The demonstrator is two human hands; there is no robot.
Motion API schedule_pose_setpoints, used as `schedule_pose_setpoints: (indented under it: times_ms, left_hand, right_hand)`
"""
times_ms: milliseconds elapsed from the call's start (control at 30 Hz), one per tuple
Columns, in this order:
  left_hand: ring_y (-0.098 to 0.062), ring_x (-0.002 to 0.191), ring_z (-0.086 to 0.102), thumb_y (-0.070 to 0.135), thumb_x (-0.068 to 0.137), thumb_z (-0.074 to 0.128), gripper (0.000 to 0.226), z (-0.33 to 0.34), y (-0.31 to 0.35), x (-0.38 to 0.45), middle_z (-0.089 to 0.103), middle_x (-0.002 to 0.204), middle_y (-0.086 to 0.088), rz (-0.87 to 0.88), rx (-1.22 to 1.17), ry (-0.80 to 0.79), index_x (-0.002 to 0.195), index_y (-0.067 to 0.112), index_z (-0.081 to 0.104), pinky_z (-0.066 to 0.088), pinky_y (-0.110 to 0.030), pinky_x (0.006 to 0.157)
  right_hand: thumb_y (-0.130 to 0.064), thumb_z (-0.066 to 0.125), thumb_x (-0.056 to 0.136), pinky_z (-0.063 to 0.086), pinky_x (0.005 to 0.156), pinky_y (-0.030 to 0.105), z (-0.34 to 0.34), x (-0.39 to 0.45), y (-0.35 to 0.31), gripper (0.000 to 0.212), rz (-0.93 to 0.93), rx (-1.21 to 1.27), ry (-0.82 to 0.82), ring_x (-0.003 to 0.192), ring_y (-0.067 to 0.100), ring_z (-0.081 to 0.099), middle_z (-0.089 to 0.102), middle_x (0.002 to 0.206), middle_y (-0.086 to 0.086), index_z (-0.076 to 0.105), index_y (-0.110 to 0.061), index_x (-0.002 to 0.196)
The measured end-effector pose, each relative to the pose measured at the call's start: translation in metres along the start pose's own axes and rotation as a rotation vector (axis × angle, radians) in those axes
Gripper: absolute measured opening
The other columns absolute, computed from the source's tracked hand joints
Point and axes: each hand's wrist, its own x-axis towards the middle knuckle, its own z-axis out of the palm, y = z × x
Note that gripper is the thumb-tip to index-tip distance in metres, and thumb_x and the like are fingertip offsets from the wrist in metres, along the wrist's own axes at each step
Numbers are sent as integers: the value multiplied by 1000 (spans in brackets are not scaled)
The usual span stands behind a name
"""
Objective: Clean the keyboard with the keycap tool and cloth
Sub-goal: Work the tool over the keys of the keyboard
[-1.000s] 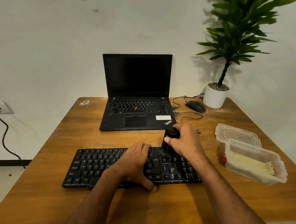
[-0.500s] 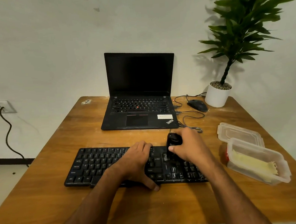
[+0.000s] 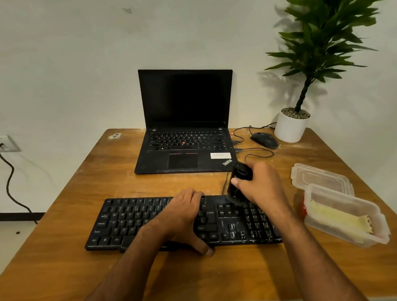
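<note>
Two hands: left (image 3: 185,218) flat on one keyboard (image 3: 132,222); right (image 3: 262,184) grips one tool (image 3: 238,181).

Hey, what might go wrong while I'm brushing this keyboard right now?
The black cleaning tool in your right hand works the keyboard near its back edge, so dust may scatter toward the laptop. Your left hand covers the middle keys, which may get skipped. Your right forearm passes near the open plastic container and might nudge it.
</note>
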Motion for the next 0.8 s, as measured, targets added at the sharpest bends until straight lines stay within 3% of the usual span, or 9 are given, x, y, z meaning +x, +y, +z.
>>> schedule_pose_setpoints:
  times_ms: [133,233,300,433,533,633,733,800]
  left_hand:
    - [-15,134,29,77,51,86,137,0,0,1,30,147,3,-12,-3,-9,155,17,18,27,-36,123]
    - [-15,134,29,76,52,86,135,0,0,2,30,147,3,-13,-7,-7,154,18,20,28,-36,122]
    - [-14,134,29,76,52,87,135,0,0,3,30,147,3,-8,-7,-9,154,18,20,28,-35,122]
    - [-15,133,29,75,52,87,136,0,-1,2,30,147,3,-10,-8,-6,155,18,19,28,-35,122]
    - [-14,133,28,77,51,86,137,1,-1,2,29,147,4,-14,-8,3,155,18,19,28,-35,122]
    - [-14,133,28,76,52,86,136,1,-3,2,29,147,3,-11,-12,5,155,18,20,27,-35,122]
    - [-13,132,29,77,51,86,136,1,-2,1,30,146,3,2,0,10,155,17,20,27,-33,122]
    - [-13,131,29,77,51,86,136,1,0,1,30,146,3,2,1,13,154,17,21,28,-33,121]
  right_hand:
    - [-22,78,83,51,77,26,10,-2,4,38,49,-30,-40,98,15,64,71,106,0,68,-16,119]
    - [-25,79,82,41,60,21,-5,2,6,39,108,-95,-172,92,15,61,70,104,2,67,-17,118]
    - [-26,78,83,35,55,20,-14,8,8,32,121,-40,-134,90,16,62,70,98,1,70,-16,112]
    - [-25,76,85,40,57,18,-2,3,9,26,141,90,11,86,12,63,69,91,-2,70,-15,109]
    - [-25,77,84,46,72,24,4,-7,10,33,104,9,-66,92,13,62,70,100,0,69,-16,115]
    - [-25,78,83,43,71,26,-9,-7,7,37,112,-67,-176,91,14,58,65,96,-1,67,-15,117]
    - [-26,77,85,39,61,21,-9,-7,8,33,123,14,-36,90,13,59,66,93,-3,69,-16,115]
    - [-27,77,84,42,65,21,-2,-11,11,30,92,20,37,93,14,63,70,97,-2,70,-18,112]
